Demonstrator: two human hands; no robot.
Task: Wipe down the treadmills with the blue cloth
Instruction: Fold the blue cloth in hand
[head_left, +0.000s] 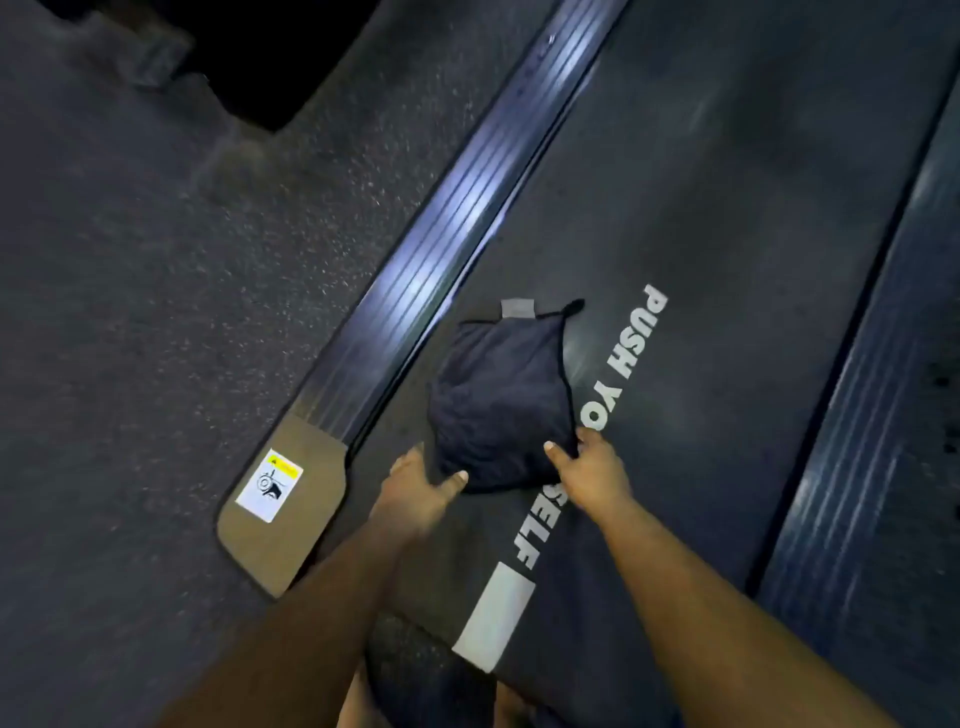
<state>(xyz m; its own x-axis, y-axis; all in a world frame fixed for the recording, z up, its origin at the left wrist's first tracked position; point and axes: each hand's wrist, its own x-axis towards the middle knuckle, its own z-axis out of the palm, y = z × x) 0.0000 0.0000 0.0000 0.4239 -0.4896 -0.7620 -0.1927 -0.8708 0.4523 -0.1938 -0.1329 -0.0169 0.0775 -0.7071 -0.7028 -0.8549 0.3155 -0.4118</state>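
A dark blue cloth (501, 400), bunched and folded with a grey tag at its far edge, lies on the black treadmill belt (727, 218) over the white lettering. My left hand (421, 488) holds the cloth's near left edge, thumb on top. My right hand (589, 467) grips the near right corner with curled fingers. Both forearms reach in from the bottom of the view.
The ribbed left side rail (447, 244) shines under light and ends in a tan end cap (283, 512) with a warning sticker. The right side rail (862, 415) runs along the belt. Speckled dark gym flooring (156, 312) lies to the left.
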